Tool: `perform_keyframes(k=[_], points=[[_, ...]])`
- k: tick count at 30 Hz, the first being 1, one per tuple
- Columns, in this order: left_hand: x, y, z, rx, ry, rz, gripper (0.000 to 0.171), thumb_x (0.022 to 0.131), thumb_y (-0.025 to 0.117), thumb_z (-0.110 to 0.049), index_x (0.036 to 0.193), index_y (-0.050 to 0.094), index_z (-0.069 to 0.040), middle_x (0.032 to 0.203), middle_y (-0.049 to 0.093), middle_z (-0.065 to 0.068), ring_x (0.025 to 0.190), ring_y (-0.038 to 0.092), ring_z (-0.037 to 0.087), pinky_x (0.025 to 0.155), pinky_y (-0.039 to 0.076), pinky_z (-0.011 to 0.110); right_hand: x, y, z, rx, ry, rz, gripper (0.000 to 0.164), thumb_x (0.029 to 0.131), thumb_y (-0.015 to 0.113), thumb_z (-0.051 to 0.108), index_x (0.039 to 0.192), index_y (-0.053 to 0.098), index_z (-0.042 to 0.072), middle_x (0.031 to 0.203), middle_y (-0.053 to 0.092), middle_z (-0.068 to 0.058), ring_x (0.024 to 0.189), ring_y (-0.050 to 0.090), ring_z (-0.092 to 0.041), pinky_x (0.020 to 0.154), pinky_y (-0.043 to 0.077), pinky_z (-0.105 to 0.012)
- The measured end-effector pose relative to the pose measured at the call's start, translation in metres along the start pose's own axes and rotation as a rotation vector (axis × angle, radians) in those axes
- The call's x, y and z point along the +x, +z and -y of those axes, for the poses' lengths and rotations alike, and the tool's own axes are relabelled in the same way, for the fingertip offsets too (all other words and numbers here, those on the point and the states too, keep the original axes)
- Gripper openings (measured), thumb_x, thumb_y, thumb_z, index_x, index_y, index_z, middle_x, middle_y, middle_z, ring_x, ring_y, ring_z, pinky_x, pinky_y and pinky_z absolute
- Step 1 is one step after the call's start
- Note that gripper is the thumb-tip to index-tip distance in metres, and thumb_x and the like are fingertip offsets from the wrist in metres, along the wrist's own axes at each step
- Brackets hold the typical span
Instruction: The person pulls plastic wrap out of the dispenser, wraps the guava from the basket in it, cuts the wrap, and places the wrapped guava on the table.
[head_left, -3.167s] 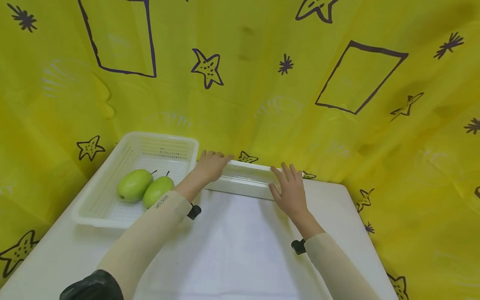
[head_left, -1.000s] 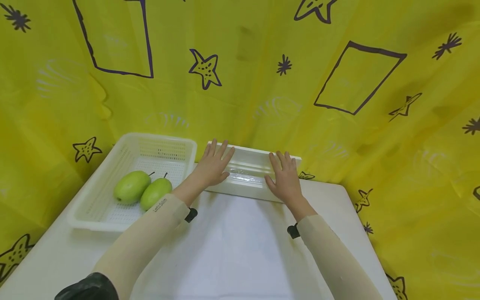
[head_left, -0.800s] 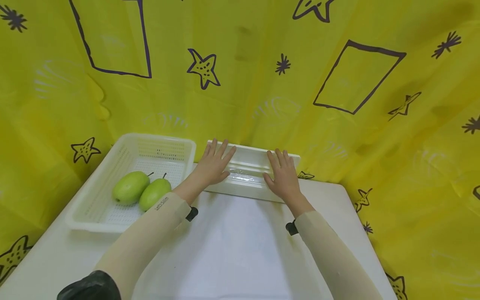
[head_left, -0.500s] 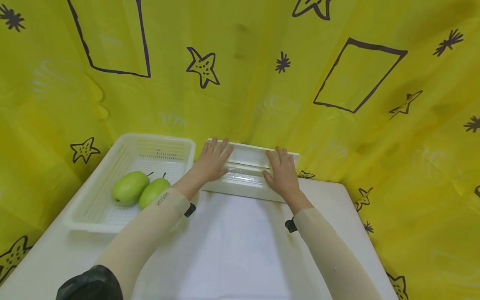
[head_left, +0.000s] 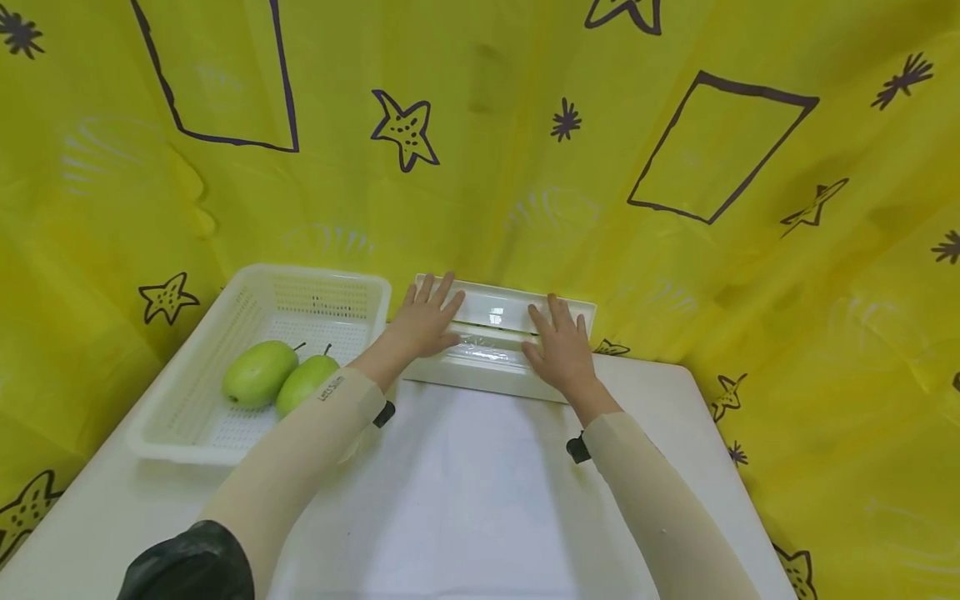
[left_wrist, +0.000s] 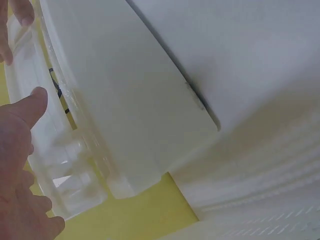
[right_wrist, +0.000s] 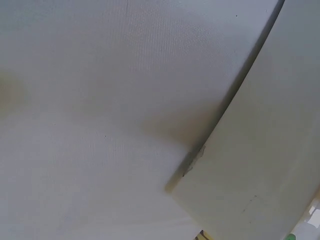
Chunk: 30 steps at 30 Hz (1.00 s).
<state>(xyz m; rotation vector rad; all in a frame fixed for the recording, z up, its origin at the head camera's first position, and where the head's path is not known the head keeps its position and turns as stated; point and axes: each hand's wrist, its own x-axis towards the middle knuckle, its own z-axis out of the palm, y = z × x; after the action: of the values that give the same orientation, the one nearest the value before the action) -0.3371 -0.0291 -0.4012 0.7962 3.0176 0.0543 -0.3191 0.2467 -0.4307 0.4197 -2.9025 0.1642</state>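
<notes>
A long white plastic wrap dispenser [head_left: 487,379] stands at the back of the table, its lid [head_left: 495,307] tipped up behind it. Clear shiny film [head_left: 480,350] shows in the slot between body and lid. With fingers spread, my left hand [head_left: 422,327] lies over the left end of the raised lid. My right hand [head_left: 564,352] reaches over the right end, fingers extended against the lid. The left wrist view shows the dispenser body [left_wrist: 120,95] close up, with the left thumb [left_wrist: 32,105] over the lid. In the right wrist view only the dispenser's front face [right_wrist: 265,140] appears; the right hand is out of sight.
A white perforated basket [head_left: 176,425] stands left of the dispenser, close to it. Two green fruits with stems, one the left fruit [head_left: 258,375], lie inside, partly behind the left sleeve. A yellow patterned curtain [head_left: 480,217] hangs right behind the white table [head_left: 480,500].
Over about three seconds the dispenser's lid has swung up and back, and both hands have shifted with it. In the last second the hands have barely moved and the lid leans slightly further back.
</notes>
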Motion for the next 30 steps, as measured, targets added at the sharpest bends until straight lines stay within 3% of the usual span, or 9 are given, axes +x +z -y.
perform_keyframes(k=[10,16,30], points=[[-0.002,0.011,-0.007,-0.036,-0.021,0.087,0.076,0.102,0.035,-0.06,0.161,0.015,-0.015,0.167,-0.004,0.015,0.151,0.0,0.045,0.121,0.007,0.06,-0.002,0.008,0.0,0.001,-0.004,0.111,0.065,0.105,0.034,0.053,0.159,0.027,0.018,0.166,0.012,-0.016,0.152,0.011,-0.039,0.121,0.011,-0.059],[-0.001,0.014,-0.008,-0.065,-0.031,0.104,0.075,0.103,0.028,-0.062,0.161,0.016,-0.016,0.167,0.002,0.015,0.151,0.002,0.045,0.121,0.006,0.06,-0.001,0.01,0.0,0.038,-0.005,0.121,0.064,0.105,0.031,0.054,0.157,0.033,0.017,0.165,0.016,-0.018,0.151,0.013,-0.041,0.12,0.012,-0.061],[0.003,0.019,-0.008,-0.09,-0.049,0.141,0.076,0.101,0.024,-0.065,0.161,0.015,-0.019,0.167,0.008,0.014,0.151,0.006,0.046,0.121,0.008,0.06,0.0,0.01,0.002,0.069,0.017,0.213,0.066,0.104,0.027,0.056,0.158,0.029,0.017,0.165,0.018,-0.017,0.152,0.013,-0.04,0.121,0.009,-0.059]])
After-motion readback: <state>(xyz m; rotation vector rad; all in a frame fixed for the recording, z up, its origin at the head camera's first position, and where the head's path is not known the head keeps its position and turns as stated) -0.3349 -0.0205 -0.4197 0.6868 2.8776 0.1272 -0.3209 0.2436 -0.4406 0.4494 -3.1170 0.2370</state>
